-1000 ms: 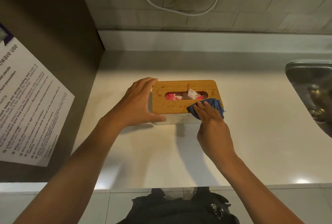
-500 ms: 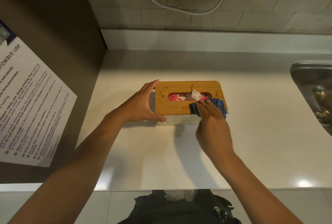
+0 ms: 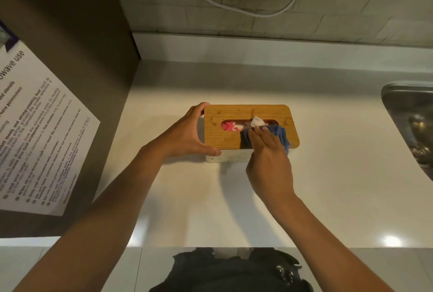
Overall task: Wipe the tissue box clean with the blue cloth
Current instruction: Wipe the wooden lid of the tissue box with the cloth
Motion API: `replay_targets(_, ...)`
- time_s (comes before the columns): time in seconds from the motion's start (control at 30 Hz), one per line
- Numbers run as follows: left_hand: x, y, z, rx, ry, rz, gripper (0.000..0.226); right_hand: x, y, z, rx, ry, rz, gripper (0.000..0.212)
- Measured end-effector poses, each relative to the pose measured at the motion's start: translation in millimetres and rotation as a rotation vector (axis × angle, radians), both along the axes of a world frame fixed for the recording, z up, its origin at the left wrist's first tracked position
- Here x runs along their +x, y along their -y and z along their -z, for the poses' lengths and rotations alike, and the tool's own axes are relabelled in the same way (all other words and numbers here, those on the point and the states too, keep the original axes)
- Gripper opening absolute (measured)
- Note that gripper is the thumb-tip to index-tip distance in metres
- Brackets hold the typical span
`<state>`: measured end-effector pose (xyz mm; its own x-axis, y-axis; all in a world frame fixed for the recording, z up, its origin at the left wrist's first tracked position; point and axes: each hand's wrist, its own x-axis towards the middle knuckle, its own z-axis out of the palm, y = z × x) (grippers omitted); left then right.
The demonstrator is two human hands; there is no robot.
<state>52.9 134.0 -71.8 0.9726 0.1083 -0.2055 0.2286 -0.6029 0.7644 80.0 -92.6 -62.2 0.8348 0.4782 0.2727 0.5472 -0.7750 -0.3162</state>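
Count, head view: one tissue box [image 3: 225,137], one blue cloth [image 3: 280,134], two bare hands, one sink [image 3: 412,123], one printed notice [image 3: 39,132], one white cable [image 3: 243,8].

Tissue box: sits on the pale worktop [image 3: 339,174], about mid-depth, well apart from the sink at the right edge. Wooden lid on top, white speckled body below. One oval slot in the lid; one white tissue tip [image 3: 257,121] stands up from it, red-and-white packaging visible inside.

Left hand [image 3: 185,134]: grip wide, spanning the box's left end. Fingers curl over the far left corner of the lid, thumb lies along the near left corner of the white body. Touching the box.

Right hand [image 3: 269,155]: fingers straight and together, lying flat on the blue cloth, pressing it onto the right half of the lid just below the slot. Cloth is bunched, its edge showing past the fingers toward the lid's right end.

Surroundings: notice is fixed to the dark panel at left, text partly legible ("...wave use"). Cable hangs in one loop against the tiled wall behind the worktop.
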Motion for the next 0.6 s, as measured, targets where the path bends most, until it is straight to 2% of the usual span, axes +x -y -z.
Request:
replay_targets(0.13, -0.3, 0.3, 1.2, 0.003, -0.02, 0.01, 0.134, -7.1, 4.2, 3.5, 0.006, 0.002, -0.06, 0.058)
replay_targets(0.27, -0.7, -3.9, 1.6, -0.035, -0.003, 0.025, 0.127, 0.9, 23.8, -3.6, 0.031, 0.024, -0.075, 0.05)
replay_targets(0.4, 1.6, -0.5, 2.4, -0.059, 0.011, 0.017, 0.122, 8.5, 7.2, -6.3, 0.06, 0.039, -0.035, 0.043)
replay_targets(0.6, 4.1, -0.4, 4.5, -0.102, 0.013, 0.0, 0.121, -14.3, 5.1, 3.3, 0.032, 0.002, -0.092, 0.056)
